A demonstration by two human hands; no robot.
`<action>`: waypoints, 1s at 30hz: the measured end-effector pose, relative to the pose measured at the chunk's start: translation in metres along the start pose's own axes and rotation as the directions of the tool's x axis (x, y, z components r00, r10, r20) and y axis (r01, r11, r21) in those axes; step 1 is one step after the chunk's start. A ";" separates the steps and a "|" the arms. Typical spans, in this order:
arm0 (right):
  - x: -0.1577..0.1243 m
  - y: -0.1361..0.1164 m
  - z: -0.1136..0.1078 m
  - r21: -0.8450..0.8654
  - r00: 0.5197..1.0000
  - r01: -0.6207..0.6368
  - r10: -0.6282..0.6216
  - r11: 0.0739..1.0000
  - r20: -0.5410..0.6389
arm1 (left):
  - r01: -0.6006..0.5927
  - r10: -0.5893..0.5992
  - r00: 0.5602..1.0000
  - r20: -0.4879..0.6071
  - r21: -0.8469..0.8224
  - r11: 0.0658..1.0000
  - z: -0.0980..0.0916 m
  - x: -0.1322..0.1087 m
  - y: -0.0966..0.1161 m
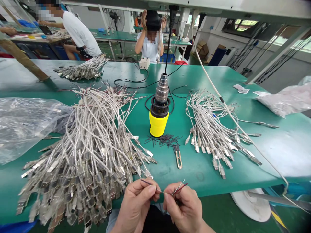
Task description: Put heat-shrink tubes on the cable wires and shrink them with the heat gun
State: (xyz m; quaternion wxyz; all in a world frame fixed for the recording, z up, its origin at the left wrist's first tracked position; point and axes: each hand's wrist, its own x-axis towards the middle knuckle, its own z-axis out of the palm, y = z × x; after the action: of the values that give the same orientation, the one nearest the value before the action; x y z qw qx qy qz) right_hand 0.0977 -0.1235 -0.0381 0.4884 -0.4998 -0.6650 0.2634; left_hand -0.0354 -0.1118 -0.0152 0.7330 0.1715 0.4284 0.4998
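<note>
— Where are your hands in this scene?
— Your left hand (139,200) pinches a thin wire (161,192) between thumb and forefinger; your right hand (186,204) pinches red and white wires (179,189), both at the near edge of the green tabletop (209,186).
— Around you?
— A large cable pile (94,139) lies left, a yellow-bodied tool (157,124) upright mid-tabletop, snips (178,158) between it and you.

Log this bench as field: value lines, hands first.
Left hand: pinches a thin dark strand
Right hand: holds thin red and white wires
Left side: large pile of grey-white USB cables
Right side: smaller pile of similar cables
Between piles: upright yellow-and-black hot-air gun
Near gun: short black tubes, metal thread snips
</note>
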 end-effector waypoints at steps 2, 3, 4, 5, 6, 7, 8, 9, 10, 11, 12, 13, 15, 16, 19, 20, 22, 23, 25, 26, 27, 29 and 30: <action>0.001 -0.001 0.001 -0.010 1.000 0.015 -0.015 1.000 -0.017 | -0.018 0.018 1.000 -0.003 -0.002 1.000 0.001 0.000 -0.001; 0.001 -0.002 0.001 -0.019 0.999 0.026 -0.027 0.999 -0.026 | -0.023 0.023 1.000 -0.009 -0.003 1.000 0.001 0.000 -0.001; 0.001 -0.002 0.001 -0.029 0.999 0.037 -0.038 0.999 -0.033 | -0.026 0.026 1.000 -0.013 -0.005 1.000 0.001 0.000 -0.002; 0.001 -0.002 0.000 -0.039 0.998 0.042 -0.044 0.998 -0.040 | -0.027 0.027 0.999 -0.017 -0.005 1.000 0.002 0.000 -0.002; 0.002 -0.002 0.000 -0.048 0.998 0.046 -0.049 0.998 -0.046 | -0.030 0.030 0.999 -0.016 -0.004 1.000 0.002 -0.001 -0.002; 0.002 -0.003 0.000 -0.056 0.997 0.046 -0.049 0.997 -0.052 | -0.033 0.033 0.999 -0.014 0.000 0.999 0.002 -0.001 -0.001; 0.002 -0.003 -0.001 -0.063 0.997 0.044 -0.048 0.997 -0.055 | -0.036 0.036 0.999 -0.013 0.005 0.999 0.002 -0.002 -0.001; 0.002 -0.003 -0.002 -0.068 0.997 0.040 -0.044 0.997 -0.057 | -0.038 0.038 0.999 -0.016 0.011 0.999 0.002 -0.002 -0.001; 0.003 -0.003 -0.002 -0.069 0.998 0.036 -0.040 0.997 -0.057 | -0.040 0.040 0.999 -0.020 0.017 0.999 0.002 -0.002 -0.001; 0.003 -0.004 -0.003 -0.070 0.998 0.034 -0.037 0.997 -0.050 | -0.040 0.040 0.999 -0.027 0.021 0.999 0.002 -0.003 -0.002; 0.003 -0.004 -0.003 -0.070 0.999 0.033 -0.036 0.997 -0.040 | -0.041 0.042 0.999 -0.032 0.024 0.999 0.001 -0.003 -0.002; 0.004 -0.005 -0.003 -0.070 0.999 0.033 -0.035 0.997 -0.034 | -0.043 0.044 0.998 -0.037 0.026 0.999 0.001 -0.004 -0.002; 0.005 -0.006 -0.004 -0.074 0.999 0.040 -0.042 0.996 -0.030 | -0.050 0.051 0.998 -0.034 0.030 0.998 0.000 -0.004 -0.003; 0.006 -0.006 -0.004 -0.077 0.998 0.044 -0.046 0.996 -0.032 | -0.052 0.053 0.998 -0.032 0.030 0.998 -0.001 -0.004 -0.003; 0.007 -0.008 -0.004 -0.083 0.997 0.057 -0.062 0.995 -0.052 | -0.053 0.054 0.998 -0.037 0.026 0.998 0.000 -0.004 -0.003; 0.007 -0.008 -0.004 -0.089 0.997 0.062 -0.067 0.994 -0.048 | -0.053 0.054 0.998 -0.040 0.024 0.998 0.000 -0.004 -0.003; 0.007 -0.008 -0.003 -0.095 0.996 0.074 -0.079 0.993 -0.051 | -0.053 0.054 0.998 -0.040 0.025 0.998 0.002 -0.004 -0.003; 0.006 -0.008 -0.002 -0.093 0.996 0.075 -0.080 0.993 -0.049 | -0.055 0.055 0.998 -0.035 0.026 0.998 0.003 -0.004 -0.003; 0.005 -0.007 0.000 -0.079 0.995 0.069 -0.074 0.994 -0.061 | -0.056 0.057 0.998 -0.028 0.025 0.998 0.005 -0.004 -0.003; 0.004 -0.006 0.001 -0.070 0.995 0.063 -0.067 0.996 -0.069 | -0.057 0.058 0.998 -0.027 0.023 0.998 0.006 -0.004 -0.004; 0.004 -0.005 0.001 -0.065 0.996 0.056 -0.061 0.996 -0.070 | -0.058 0.058 0.998 -0.029 0.020 0.998 0.007 -0.004 -0.004; 0.004 -0.005 0.002 -0.065 0.996 0.054 -0.059 0.996 -0.073 | -0.057 0.057 0.998 -0.034 0.016 0.998 0.007 -0.004 -0.004; 0.004 -0.006 0.001 -0.070 0.996 0.055 -0.060 0.996 -0.071 | -0.056 0.057 0.998 -0.035 0.016 0.998 0.007 -0.004 -0.004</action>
State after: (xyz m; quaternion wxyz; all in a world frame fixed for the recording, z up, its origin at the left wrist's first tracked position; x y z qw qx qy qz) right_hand 0.0941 -0.1215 -0.0320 0.5025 -0.5061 -0.6694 0.2079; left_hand -0.0278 -0.1159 -0.0125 0.7096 0.1800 0.4398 0.5202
